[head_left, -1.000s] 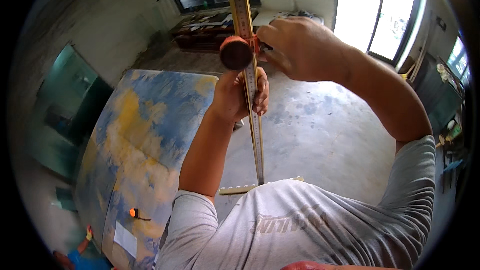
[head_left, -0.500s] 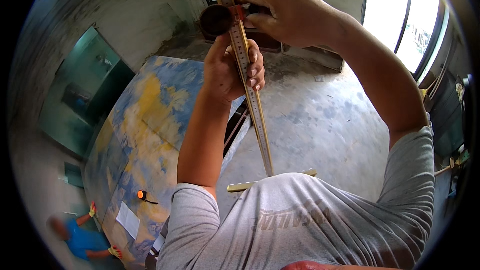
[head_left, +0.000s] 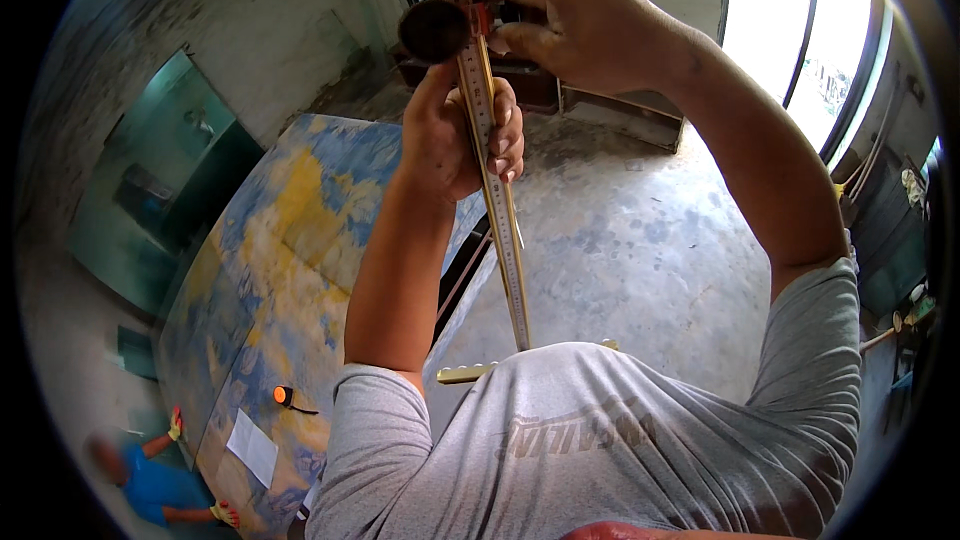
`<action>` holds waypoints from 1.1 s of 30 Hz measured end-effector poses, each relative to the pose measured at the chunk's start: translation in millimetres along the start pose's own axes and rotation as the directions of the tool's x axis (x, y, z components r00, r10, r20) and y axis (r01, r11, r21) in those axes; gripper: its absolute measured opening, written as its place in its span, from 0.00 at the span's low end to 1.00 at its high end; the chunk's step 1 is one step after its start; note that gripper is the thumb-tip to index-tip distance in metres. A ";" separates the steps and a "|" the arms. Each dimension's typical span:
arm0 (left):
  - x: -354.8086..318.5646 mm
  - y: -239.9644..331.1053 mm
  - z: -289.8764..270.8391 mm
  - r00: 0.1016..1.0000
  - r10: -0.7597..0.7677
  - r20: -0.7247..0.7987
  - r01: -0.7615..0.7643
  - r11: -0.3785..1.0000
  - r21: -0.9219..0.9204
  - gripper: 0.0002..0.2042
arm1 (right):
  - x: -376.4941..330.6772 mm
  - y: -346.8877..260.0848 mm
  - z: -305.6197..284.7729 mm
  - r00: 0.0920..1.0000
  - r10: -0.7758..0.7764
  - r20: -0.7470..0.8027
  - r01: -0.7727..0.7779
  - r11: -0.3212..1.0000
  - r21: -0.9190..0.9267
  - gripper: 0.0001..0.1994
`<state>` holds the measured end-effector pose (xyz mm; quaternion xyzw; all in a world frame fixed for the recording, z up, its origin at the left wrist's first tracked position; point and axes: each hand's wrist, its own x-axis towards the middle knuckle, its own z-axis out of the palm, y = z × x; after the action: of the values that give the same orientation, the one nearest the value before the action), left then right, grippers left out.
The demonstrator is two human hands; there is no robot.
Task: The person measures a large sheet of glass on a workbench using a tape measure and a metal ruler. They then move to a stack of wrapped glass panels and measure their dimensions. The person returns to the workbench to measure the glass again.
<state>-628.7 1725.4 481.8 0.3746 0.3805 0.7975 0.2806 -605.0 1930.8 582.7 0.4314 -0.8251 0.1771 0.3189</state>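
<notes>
I hold a long T-shaped ruler (head_left: 508,240) with gold edges and a scale down its face, tilted upright in front of me. Its pale crossbar (head_left: 460,374) is at the lower end, partly hidden by my shirt. My left hand (head_left: 455,135) is closed around the ruler below a dark round knob (head_left: 433,30). Next to the knob, a red slider (head_left: 480,18) sits on the ruler. My right hand (head_left: 575,30) pinches at the slider's right side with thumb and fingers; a dark part there is mostly hidden.
A large table (head_left: 300,240) with a blue and yellow mottled top stands at left, carrying an orange and black tape measure (head_left: 284,396) and a paper sheet (head_left: 252,448). A co-worker in blue (head_left: 165,485) with gloves is at its lower left. Glass panes (head_left: 140,185) lean against the wall.
The ruler's lower end and crossbar have shifted slightly left in the picture, and the view has turned a little. Both hands keep their grip on the ruler and slider.
</notes>
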 end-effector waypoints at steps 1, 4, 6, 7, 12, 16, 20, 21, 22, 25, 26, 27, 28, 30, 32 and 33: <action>-9.9 6.0 -2.3 1.000 0.005 0.007 -0.005 1.000 0.002 0.38 | 6.5 -10.4 4.2 1.000 0.020 0.019 -0.020 1.000 -0.007 0.18; -30.9 17.5 -4.0 1.000 0.009 -0.002 -0.009 1.000 -0.007 0.38 | 18.4 -31.1 14.3 0.998 0.057 0.030 -0.056 0.998 -0.031 0.18; -36.6 17.3 1.0 0.999 0.018 -0.041 -0.019 1.000 -0.022 0.38 | 17.8 -36.4 16.0 0.997 0.073 0.033 -0.073 0.997 -0.013 0.19; -37.0 16.6 4.1 0.998 0.020 -0.065 -0.023 0.999 -0.033 0.38 | 16.1 -38.2 15.4 0.995 0.089 0.037 -0.089 0.996 0.008 0.19; -34.0 13.4 -0.3 1.000 0.010 0.029 -0.009 0.999 -0.043 0.38 | 10.8 -40.6 10.8 0.995 0.097 0.034 -0.098 0.995 0.028 0.21; -34.4 10.5 5.7 1.000 0.005 -0.020 -0.006 1.000 -0.029 0.37 | 3.8 -31.1 19.1 0.994 0.073 -0.079 -0.057 0.981 0.186 0.22; -31.8 6.8 7.1 1.000 0.004 -0.019 -0.004 0.999 -0.033 0.37 | -8.0 -21.3 23.8 0.984 0.084 -0.159 -0.043 0.968 0.248 0.24; -32.1 6.1 6.9 1.000 0.007 -0.017 -0.007 0.999 -0.034 0.37 | -9.8 -22.3 22.3 0.983 0.095 -0.154 -0.052 0.964 0.260 0.23; -32.1 5.0 5.5 1.000 0.010 -0.014 -0.010 0.999 -0.038 0.37 | -11.6 -23.9 20.9 0.983 0.107 -0.148 -0.064 0.961 0.270 0.22; -30.6 2.7 6.8 1.000 0.008 -0.001 -0.008 0.998 -0.056 0.37 | -15.7 -25.3 18.0 0.984 0.118 -0.130 -0.075 0.952 0.296 0.21; -29.6 2.2 7.9 1.000 0.004 0.002 -0.004 0.998 -0.062 0.37 | -17.0 -24.7 17.1 0.985 0.117 -0.125 -0.074 0.949 0.306 0.21; -28.6 1.6 8.1 1.000 0.001 0.010 0.000 0.998 -0.059 0.37 | -18.0 -24.2 16.3 0.982 0.164 -0.095 -0.128 0.944 0.304 0.22; -25.2 -0.1 8.1 1.000 -0.002 0.020 0.003 0.998 -0.057 0.37 | -19.7 -22.4 13.9 0.975 0.211 -0.065 -0.183 0.937 0.297 0.23; -19.0 -3.0 10.2 1.000 -0.001 0.023 0.003 0.998 -0.055 0.37 | -23.0 -21.0 9.6 0.953 0.301 -0.022 -0.278 0.906 0.318 0.26; -18.3 -5.0 13.1 1.000 0.007 0.003 -0.007 0.999 -0.054 0.37 | -25.1 -25.0 9.1 0.925 0.380 0.011 -0.356 0.855 0.376 0.29; -18.1 -5.1 14.8 1.000 0.007 -0.011 -0.008 0.999 -0.044 0.37 | -26.6 -22.2 14.0 0.938 0.340 -0.072 -0.296 0.889 0.349 0.28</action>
<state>-605.8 1720.9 477.0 0.3655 0.3632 0.8087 0.2837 -580.6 1926.3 554.7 0.3250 -0.8201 0.3915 0.2616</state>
